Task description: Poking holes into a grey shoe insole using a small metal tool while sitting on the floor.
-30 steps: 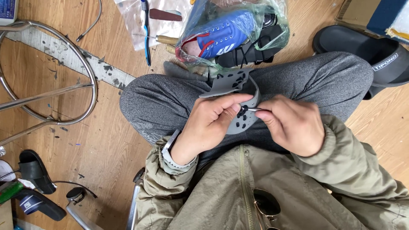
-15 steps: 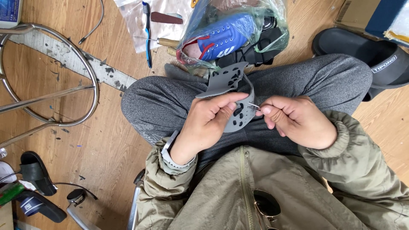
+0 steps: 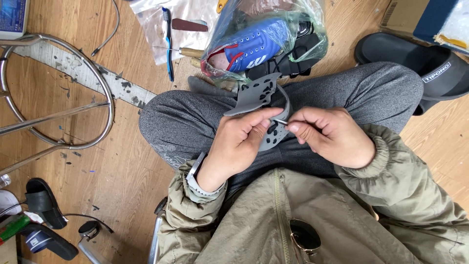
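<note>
Left hand (image 3: 239, 146) clamps the grey perforated shoe upper piece (image 3: 261, 105) over the lap, thumb and fingers pinching its lower lobe. Right hand (image 3: 330, 137) pinches a thin needle (image 3: 280, 122) just right of the piece, tip at its edge. Can't tell if thread is on it.

Doing it well, my read: keep the left pinch close to the stitch point so the flexible piece doesn't buckle, keep the needle square to the surface, aim for an existing hole, and keep the thumb out of the needle's path.

Beyond the piece, on the wood floor: a clear plastic bag (image 3: 303, 19) with a blue sneaker (image 3: 256, 46) inside; left of that bag, a blue toothbrush (image 3: 167, 44) on plastic sheet. Black slide sandal (image 3: 420, 63) sits right of the bag.

Versus a second ago: the piece sits slightly more tilted, its top lobe swung left. Right hand has drawn a bit right, needle more exposed. Grip otherwise unchanged.
</note>
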